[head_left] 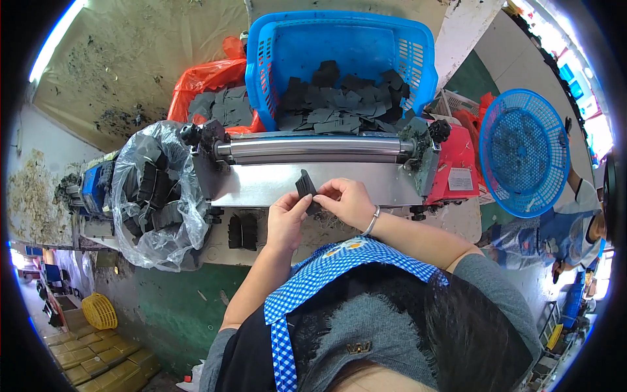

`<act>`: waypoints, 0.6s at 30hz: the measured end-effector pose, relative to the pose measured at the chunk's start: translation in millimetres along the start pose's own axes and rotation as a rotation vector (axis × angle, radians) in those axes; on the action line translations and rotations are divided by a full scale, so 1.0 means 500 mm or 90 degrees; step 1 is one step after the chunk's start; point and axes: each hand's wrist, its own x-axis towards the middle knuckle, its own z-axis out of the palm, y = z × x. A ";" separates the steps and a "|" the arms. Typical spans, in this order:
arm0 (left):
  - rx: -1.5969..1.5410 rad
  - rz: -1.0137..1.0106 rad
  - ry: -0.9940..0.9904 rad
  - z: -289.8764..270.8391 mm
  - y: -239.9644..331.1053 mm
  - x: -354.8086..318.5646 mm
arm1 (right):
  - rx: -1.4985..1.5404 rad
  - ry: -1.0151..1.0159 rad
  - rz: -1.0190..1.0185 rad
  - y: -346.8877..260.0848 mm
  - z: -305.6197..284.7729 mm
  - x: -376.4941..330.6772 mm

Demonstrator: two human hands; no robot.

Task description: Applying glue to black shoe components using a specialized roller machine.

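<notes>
My left hand (286, 219) pinches a small stack of black rubber-like pieces (304, 183) with a ribbed edge, held upright in front of the roller machine. From the other side, my right hand (347, 204), with a bracelet at the wrist, closes thumb and fingers on the lower edge of the same stack. Just beyond both hands lies the machine's smooth metal feed plate (255, 185). Behind the plate runs a shiny steel roller (313, 149). Another dark ribbed bundle (242, 232) rests on the table left of my left hand.
Behind the roller stands a blue basket (339, 25) holding many thin dark sheets. An orange-red bag (206, 78) with grey pieces is beside it. Left is a clear plastic bag (134, 235) of dark bundles. At right are a round blue basket (558, 157) and another person (555, 228).
</notes>
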 end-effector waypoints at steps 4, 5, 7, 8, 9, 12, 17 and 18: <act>0.026 0.002 -0.032 0.000 -0.008 -0.001 | -0.094 0.012 -0.044 0.013 -0.003 0.003; 0.052 -0.010 -0.009 0.001 -0.009 0.000 | -0.078 0.001 -0.025 0.017 -0.002 0.002; 0.034 0.024 -0.038 0.001 -0.009 0.002 | -0.062 -0.010 -0.007 0.026 -0.007 0.008; 0.037 0.002 -0.004 0.002 -0.008 0.004 | 0.169 -0.011 0.192 0.030 -0.010 0.011; 0.032 0.004 0.013 -0.001 -0.002 0.005 | 0.429 -0.060 0.375 0.034 -0.018 0.019; -0.061 0.026 -0.002 -0.009 0.014 0.005 | 0.517 0.144 0.564 0.042 -0.043 0.042; 0.064 -0.013 0.024 0.001 0.009 0.007 | 0.366 0.026 0.292 0.037 -0.025 0.034; 0.068 0.027 0.007 0.006 0.001 0.005 | 0.342 0.051 0.328 0.035 -0.019 0.027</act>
